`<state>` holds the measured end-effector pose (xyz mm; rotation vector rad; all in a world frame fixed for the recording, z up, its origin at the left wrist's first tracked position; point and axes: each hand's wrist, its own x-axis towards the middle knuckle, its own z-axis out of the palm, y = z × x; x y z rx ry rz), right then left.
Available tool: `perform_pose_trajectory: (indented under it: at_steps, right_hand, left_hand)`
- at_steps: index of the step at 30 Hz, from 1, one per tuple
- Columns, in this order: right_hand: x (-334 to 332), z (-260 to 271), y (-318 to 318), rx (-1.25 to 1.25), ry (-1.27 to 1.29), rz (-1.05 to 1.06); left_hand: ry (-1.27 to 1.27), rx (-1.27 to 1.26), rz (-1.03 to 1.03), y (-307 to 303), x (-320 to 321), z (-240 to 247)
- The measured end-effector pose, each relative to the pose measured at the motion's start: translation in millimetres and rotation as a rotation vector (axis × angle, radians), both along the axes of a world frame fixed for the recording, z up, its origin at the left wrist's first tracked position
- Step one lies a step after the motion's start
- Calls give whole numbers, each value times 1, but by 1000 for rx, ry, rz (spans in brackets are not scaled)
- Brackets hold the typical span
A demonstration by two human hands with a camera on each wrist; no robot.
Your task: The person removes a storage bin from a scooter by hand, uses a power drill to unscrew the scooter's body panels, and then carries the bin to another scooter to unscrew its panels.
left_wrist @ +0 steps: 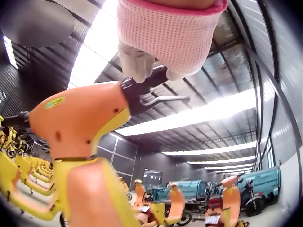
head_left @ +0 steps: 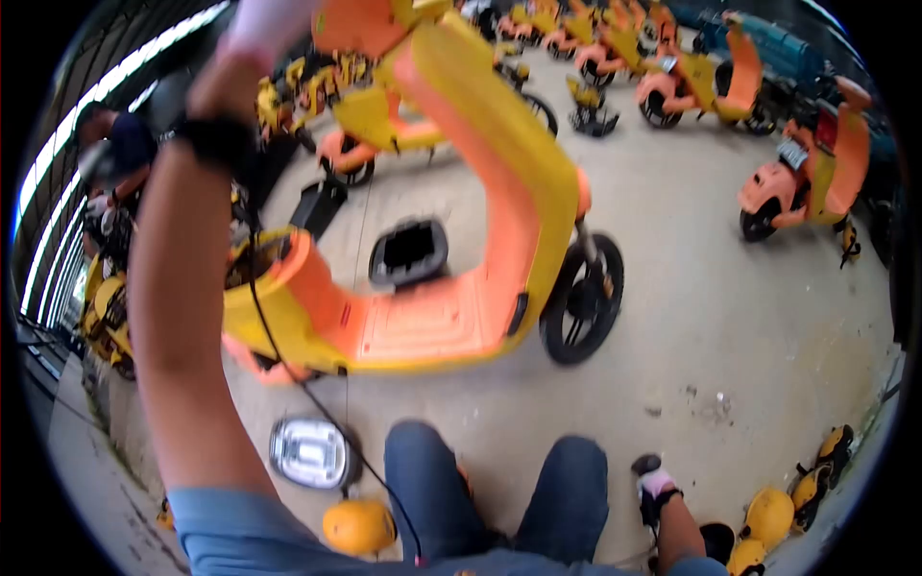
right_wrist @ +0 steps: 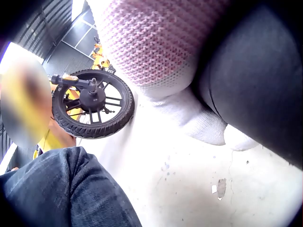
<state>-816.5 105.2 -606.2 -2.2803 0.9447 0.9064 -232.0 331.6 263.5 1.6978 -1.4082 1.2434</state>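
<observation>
My raised left hand (head_left: 274,21), in a pink and white glove, grips the black handlebar grip (left_wrist: 154,78) beside a silver brake lever (left_wrist: 165,99). The handlebar belongs to a yellow and orange electric scooter (head_left: 543,158), standing side-on before my knees. Its front wheel (head_left: 581,300) points right. Low by my right knee, my gloved right hand (head_left: 657,483) holds a dark object (head_left: 645,464). In the right wrist view, white fingers (right_wrist: 203,125) bend along this dark, smooth object (right_wrist: 255,71), which fills the right edge; its kind cannot be made out.
A black open housing (head_left: 410,254) stands behind the footboard. Nearer lie a grey-white panel (head_left: 312,452) and a yellow helmet (head_left: 359,526). Several yellow helmets (head_left: 770,516) lie at the right. More scooters (head_left: 706,86) stand behind, and another person (head_left: 130,144) is at the left.
</observation>
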Motion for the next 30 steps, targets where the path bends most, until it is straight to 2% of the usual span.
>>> perform_pose_trajectory:
  at_steps: [1, 2, 3, 4, 5, 8, 9, 10, 13, 14, 15, 17, 19, 21, 22, 23, 24, 26, 27, 28, 30]
  right_hand:
    - [11, 8, -1, 65, 31, -190]
    - [12, 9, -1, 105, 41, -365]
    - [21, 24, -3, 181, 155, -302]
    - [20, 18, -1, 271, 198, -582]
    - [33, 71, 12, 273, 177, -659]
    - [32, 51, 2, 264, 160, -545]
    - [31, 52, 4, 213, 198, -473]
    - [33, 53, 10, 166, 233, -405]
    - [37, 53, 20, 76, 269, -381]
    - [36, 53, 23, -96, 254, -250]
    - [37, 52, 17, -64, 275, -213]
    - [48, 109, 28, -91, 54, -435]
    - [53, 139, 12, -145, -487, -302]
    - [114, 275, 33, -220, -1044, -244]
    - [134, 310, 29, -166, -1092, -240]
    - [143, 335, 21, 7, -954, -376]
    - [186, 416, 55, 96, -1278, -355]
    - [233, 467, 75, 142, -1469, -402]
    - [260, 484, 86, 366, -1621, -477]
    - [292, 509, 99, 625, -1681, -429]
    - [350, 532, 118, 738, -1887, -251]
  left_hand:
    - [58, 120, 67, 18, 9, -30]
    - [83, 124, 64, 27, 20, -64]
    - [118, 135, 68, 41, 31, -101]
    - [193, 338, 282, 62, 40, -132]
    - [230, 418, 319, 84, 56, -166]
    - [284, 523, 691, 147, 86, -238]
    - [280, 520, 735, 167, 99, -253]
    - [306, 457, 809, 184, 114, -268]
    - [386, 366, 1099, 234, 168, -316]
    - [619, 397, 1069, 247, 177, -324]
    - [847, 427, 1031, 256, 183, -328]
    - [919, 570, 1068, 260, 168, -329]
    - [677, 640, 1141, 262, 174, -344]
    - [482, 610, 1181, 255, 170, -354]
    - [479, 621, 1169, 253, 169, -354]
    - [458, 600, 1169, 252, 167, -353]
    - [435, 574, 1172, 251, 167, -352]
    - [428, 558, 1165, 253, 170, -354]
    - [429, 528, 1164, 254, 170, -357]
    - [424, 535, 1161, 254, 171, -360]
    - [316, 430, 1124, 257, 172, -366]
